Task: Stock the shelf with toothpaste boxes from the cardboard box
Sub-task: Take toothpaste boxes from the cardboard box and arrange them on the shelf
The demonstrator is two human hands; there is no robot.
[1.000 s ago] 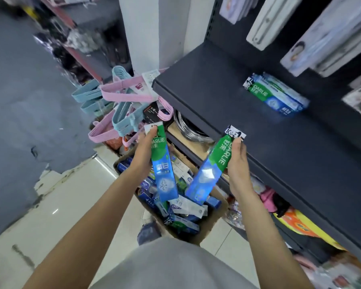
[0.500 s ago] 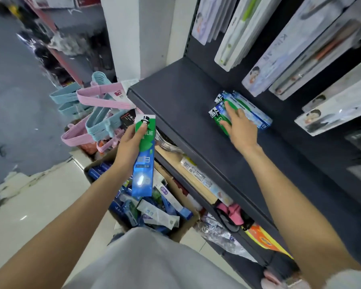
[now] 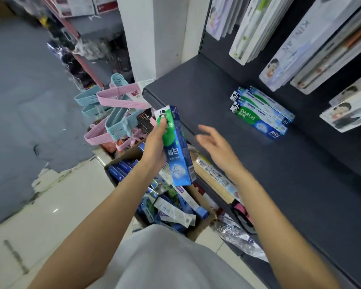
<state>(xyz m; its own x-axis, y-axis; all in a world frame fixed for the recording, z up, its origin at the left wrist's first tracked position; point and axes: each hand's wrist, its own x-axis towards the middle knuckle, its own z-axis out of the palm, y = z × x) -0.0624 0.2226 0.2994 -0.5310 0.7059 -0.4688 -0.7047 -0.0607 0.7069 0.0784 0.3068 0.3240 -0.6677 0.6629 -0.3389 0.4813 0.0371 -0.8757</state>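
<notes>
- Between the open brown cardboard box point(image 3: 198, 230) on the floor and the dark grey metal shelf point(image 3: 196, 97), the left hand point(image 3: 154, 147) holds one green-and-blue toothpaste box point(image 3: 176, 147) nearly upright, its green end on top and its blue end pointing down toward the carton.
- That grip is closed round the upper half of the box, with the thumb pressed on the green face near the top.
- Just beside it, the right hand point(image 3: 216, 146) hovers over the front edge of the shelf with fingers spread and relaxed, holding nothing.
- Further back on the shelf, well apart from both hands and to the right, lies a small stack of green-and-blue toothpaste boxes point(image 3: 261, 112), flat, their long axes running from front-left to back-right.
- The held box stands roughly crosswise to that lie, so by my judgement it has to be tipped flat and turned to match before it joins the stack.
- The empty right hand is the nearer one to the stack, so a hand-over from left to right looks the likelier move.
- Many more boxes fill the carton, so the stocking looks barely begun.
</notes>
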